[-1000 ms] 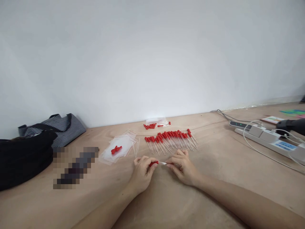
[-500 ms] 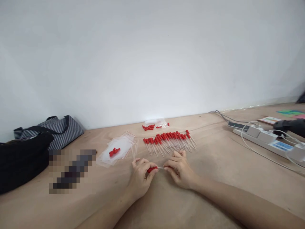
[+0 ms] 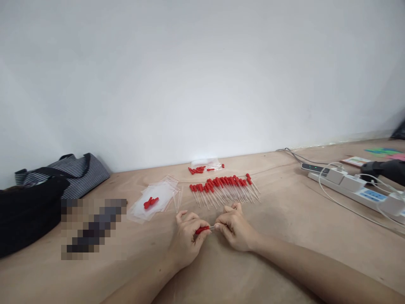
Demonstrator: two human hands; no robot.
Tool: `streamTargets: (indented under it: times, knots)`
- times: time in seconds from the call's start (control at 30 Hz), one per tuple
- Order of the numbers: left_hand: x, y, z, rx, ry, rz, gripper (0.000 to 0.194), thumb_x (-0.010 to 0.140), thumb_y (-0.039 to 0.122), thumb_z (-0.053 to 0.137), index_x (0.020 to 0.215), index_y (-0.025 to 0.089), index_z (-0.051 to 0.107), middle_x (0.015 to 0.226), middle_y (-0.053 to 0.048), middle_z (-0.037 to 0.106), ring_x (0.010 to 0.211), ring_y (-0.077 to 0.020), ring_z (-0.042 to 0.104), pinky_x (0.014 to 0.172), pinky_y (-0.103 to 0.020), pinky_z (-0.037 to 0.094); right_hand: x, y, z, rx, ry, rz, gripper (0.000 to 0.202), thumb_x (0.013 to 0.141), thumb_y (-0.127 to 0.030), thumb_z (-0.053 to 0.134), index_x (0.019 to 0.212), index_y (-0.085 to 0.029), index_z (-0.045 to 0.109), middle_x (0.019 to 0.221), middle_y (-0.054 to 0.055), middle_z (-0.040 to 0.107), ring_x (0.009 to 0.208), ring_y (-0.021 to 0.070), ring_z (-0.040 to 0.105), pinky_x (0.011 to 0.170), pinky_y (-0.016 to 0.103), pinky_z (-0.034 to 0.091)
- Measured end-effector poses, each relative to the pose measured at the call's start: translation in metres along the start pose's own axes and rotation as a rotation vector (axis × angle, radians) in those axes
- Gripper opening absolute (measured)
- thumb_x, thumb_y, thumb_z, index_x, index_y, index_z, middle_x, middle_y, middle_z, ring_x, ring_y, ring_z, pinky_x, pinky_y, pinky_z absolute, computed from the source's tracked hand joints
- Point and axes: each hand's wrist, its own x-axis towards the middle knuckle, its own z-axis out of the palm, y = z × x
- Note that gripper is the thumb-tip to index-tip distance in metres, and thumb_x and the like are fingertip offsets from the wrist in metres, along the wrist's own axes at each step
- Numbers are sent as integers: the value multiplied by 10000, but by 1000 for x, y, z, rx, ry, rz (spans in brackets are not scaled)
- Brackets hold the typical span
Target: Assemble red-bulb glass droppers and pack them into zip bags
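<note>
Low in the middle of the head view, my left hand (image 3: 189, 236) pinches a red rubber bulb (image 3: 201, 230). My right hand (image 3: 236, 230) is closed on the thin clear tube (image 3: 211, 228) that runs out of the bulb's right side; its far end is hidden by the fingers. Just beyond my hands lies a slanting row of clear droppers with red bulbs (image 3: 221, 182). A few bare clear tubes (image 3: 177, 200) lie near my left fingertips. To the left, red bulbs (image 3: 151, 202) rest on a pile of clear plastic bags (image 3: 139, 211).
Loose red bulbs (image 3: 196, 170) and a clear bag (image 3: 205, 162) lie near the wall. A striped bag (image 3: 85, 175) and black cloth (image 3: 31, 215) are at the left. A power strip (image 3: 354, 192) with white cables and a black object (image 3: 390, 171) stand at the right.
My right hand has moved slightly left, closer to my left hand, and less of the tube shows between them. The view has shifted slightly.
</note>
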Motion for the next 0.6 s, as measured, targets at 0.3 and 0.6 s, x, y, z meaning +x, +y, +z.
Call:
streamTargets:
  times: [0.3,0.6]
  knots:
    - [5,-15,-9,17,-72,-27,138,796,272,471,775,239,603,729,18,639,750,-153,533,922,-470,176,0,11,-17,-63,-36,-102,242,871,-291,383,812,-228,609,720,-4,626,732,127,452,747,327,205]
    - [8,-24,-18,-58,-116,-76,184,801,307,430,856,254,597,814,2,641,832,-175,546,897,-427,264,-9,15,-21,-78,-67,-71,201,800,-274,487,643,-184,573,630,-3,592,704,136,454,717,328,214]
